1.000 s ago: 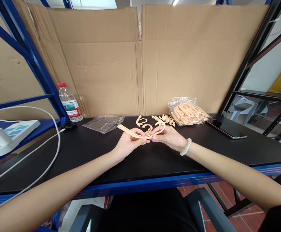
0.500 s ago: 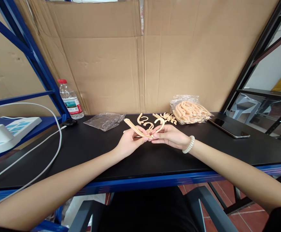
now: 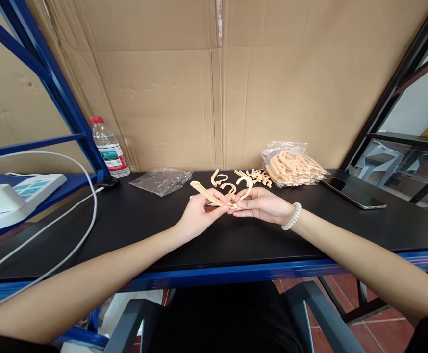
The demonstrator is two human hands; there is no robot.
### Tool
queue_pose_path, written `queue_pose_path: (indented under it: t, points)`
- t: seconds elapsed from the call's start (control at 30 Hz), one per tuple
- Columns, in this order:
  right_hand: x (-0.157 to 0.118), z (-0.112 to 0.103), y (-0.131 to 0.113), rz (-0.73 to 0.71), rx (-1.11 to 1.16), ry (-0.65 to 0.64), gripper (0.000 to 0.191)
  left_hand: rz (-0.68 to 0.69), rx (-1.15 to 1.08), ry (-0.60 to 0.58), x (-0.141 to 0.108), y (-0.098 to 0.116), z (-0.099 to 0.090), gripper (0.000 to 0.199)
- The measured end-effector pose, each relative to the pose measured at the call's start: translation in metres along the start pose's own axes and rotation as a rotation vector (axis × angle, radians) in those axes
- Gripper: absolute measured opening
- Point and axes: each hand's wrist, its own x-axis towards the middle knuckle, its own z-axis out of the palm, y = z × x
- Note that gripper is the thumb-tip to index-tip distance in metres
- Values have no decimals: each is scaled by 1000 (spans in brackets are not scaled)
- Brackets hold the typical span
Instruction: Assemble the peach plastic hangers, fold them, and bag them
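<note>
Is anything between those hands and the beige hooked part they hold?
Nothing visible: the left hand and the right hand both grip the beige hooked part directly. The flat clear bag lies off to the left, the filled bag to the right.

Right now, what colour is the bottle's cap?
Red; the bottle cap shows best in the head view.

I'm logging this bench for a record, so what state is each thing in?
Hooked peach piece: held by left hand and right hand
Water bottle: upright, red cap on
Left plastic bag: crumpled
Right plastic bag: filled
Loose peach pieces: lying on black table
Smartphone: flat, screen dark
White cable: plugged into adapter
</note>
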Motion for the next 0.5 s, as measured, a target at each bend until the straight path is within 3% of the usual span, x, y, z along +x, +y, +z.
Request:
queue_pose_path:
  t: [0.27,0.5]
  points:
    - [0,0,0,-31,12,16,23,160,69,-16,-2,-4,2,7]
    - [1,-1,2,-17,-4,27,25,210,113,-29,-3,-5,3,6]
